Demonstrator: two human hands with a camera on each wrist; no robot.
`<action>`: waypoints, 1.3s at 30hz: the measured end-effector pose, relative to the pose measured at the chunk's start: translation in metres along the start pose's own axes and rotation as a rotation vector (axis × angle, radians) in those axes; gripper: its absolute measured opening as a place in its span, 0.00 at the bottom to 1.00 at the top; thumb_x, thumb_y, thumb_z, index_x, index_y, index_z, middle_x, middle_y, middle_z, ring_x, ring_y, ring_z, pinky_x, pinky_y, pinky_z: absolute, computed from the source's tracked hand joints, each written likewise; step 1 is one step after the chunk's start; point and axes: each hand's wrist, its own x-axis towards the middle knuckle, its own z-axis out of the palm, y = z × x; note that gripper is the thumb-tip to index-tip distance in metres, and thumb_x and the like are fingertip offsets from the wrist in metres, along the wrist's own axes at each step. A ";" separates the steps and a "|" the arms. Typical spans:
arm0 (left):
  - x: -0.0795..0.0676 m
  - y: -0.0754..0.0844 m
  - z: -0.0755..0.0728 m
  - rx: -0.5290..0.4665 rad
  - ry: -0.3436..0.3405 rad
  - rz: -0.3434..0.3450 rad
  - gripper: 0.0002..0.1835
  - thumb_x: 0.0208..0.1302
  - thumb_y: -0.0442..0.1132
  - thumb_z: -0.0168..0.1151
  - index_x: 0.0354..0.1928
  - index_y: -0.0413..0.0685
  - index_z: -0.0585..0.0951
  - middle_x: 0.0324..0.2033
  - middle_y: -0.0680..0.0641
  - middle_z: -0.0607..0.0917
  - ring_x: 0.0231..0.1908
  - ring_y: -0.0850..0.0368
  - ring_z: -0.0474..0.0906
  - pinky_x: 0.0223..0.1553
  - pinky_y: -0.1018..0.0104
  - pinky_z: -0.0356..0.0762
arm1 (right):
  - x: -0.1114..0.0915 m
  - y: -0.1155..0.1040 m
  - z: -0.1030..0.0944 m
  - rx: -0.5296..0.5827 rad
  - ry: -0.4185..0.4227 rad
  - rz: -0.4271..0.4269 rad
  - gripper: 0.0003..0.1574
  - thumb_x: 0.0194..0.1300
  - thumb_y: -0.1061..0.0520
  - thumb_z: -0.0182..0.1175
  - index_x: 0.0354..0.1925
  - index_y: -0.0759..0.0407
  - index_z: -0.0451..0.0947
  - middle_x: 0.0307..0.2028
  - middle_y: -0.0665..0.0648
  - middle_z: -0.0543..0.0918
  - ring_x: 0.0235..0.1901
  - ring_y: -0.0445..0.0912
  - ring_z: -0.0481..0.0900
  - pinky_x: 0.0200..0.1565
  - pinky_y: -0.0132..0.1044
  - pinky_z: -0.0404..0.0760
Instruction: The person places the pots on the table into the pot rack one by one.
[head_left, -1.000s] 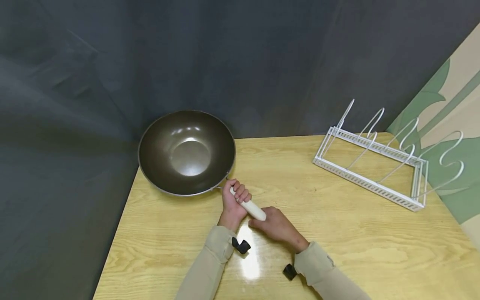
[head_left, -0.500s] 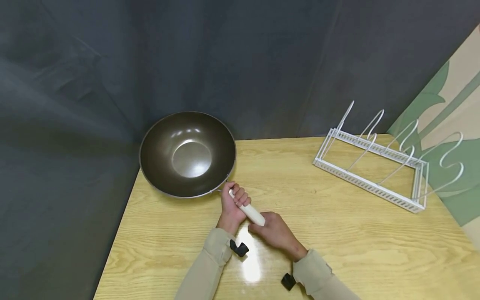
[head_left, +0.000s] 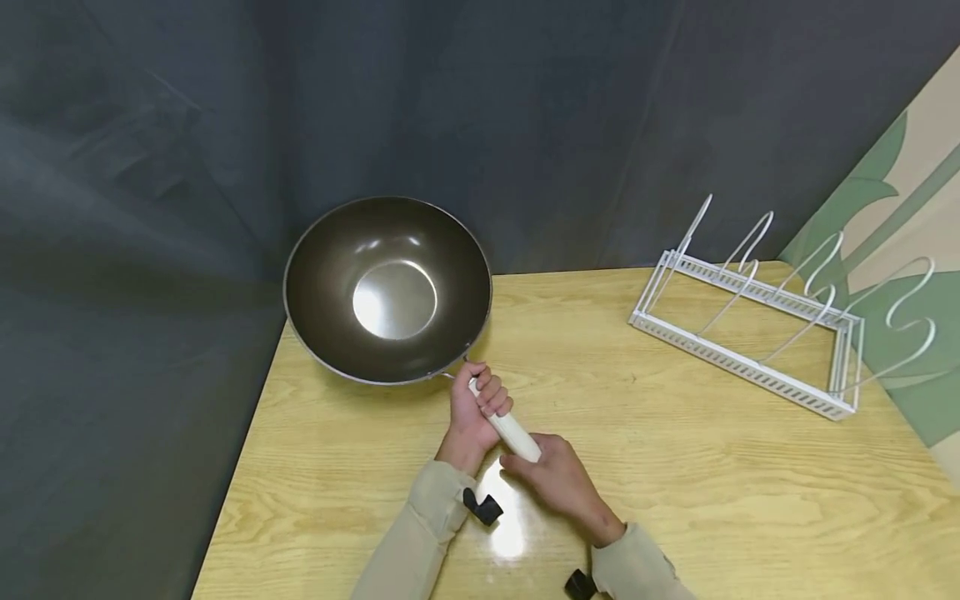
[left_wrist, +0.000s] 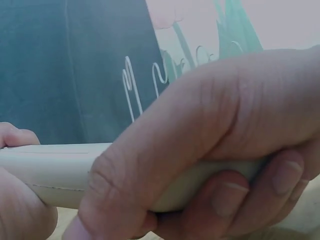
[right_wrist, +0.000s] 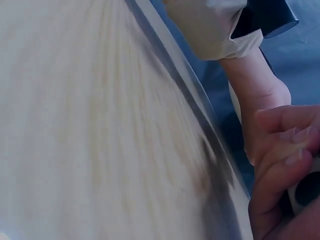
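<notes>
A deep dark-brown wok (head_left: 337,292) with a pale handle (head_left: 517,437) is at the left of the head view, its inside facing up. My left hand (head_left: 471,421) grips the handle near the pan, thumb and fingers wrapped round it. At the handle's far end is my right hand (head_left: 558,475), holding the tip. In the left wrist view, the left hand (left_wrist: 190,125) covers much of the handle (left_wrist: 50,162). The right wrist view shows the right hand's fingers (right_wrist: 277,175) curled at the handle's end, part of which is out of frame.
A white wire pan rack (head_left: 742,367) with upright loops stands at the right of the wooden table (head_left: 675,483). Dark cloth (head_left: 540,133) hangs behind and at the left. A green-and-beige patterned surface (head_left: 907,225) borders the right side.
The wok has shifted up and right in the head view and looks larger. Both hands keep their hold on the handle; the right hand has moved slightly lower. The view itself shifted slightly.
</notes>
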 end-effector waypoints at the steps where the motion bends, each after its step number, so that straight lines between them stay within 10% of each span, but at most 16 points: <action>1: -0.001 -0.001 0.002 0.009 -0.002 -0.004 0.18 0.63 0.41 0.41 0.13 0.54 0.59 0.07 0.58 0.57 0.08 0.66 0.51 0.10 0.75 0.54 | -0.002 0.000 0.000 0.006 0.010 -0.003 0.18 0.52 0.44 0.68 0.21 0.52 0.73 0.14 0.47 0.68 0.14 0.39 0.65 0.15 0.33 0.65; 23: -0.008 -0.010 0.034 0.132 -0.078 -0.075 0.18 0.62 0.39 0.42 0.13 0.55 0.60 0.05 0.59 0.59 0.06 0.67 0.53 0.11 0.75 0.55 | -0.037 -0.042 -0.015 0.159 0.017 -0.007 0.12 0.60 0.55 0.64 0.26 0.59 0.74 0.12 0.49 0.68 0.09 0.35 0.62 0.12 0.27 0.61; 39: -0.006 -0.042 0.054 0.176 -0.173 -0.191 0.18 0.63 0.42 0.42 0.14 0.56 0.58 0.06 0.59 0.58 0.06 0.67 0.54 0.12 0.76 0.56 | -0.055 -0.001 -0.027 0.356 0.052 0.031 0.18 0.59 0.52 0.65 0.29 0.64 0.70 0.09 0.52 0.66 0.06 0.39 0.60 0.06 0.30 0.59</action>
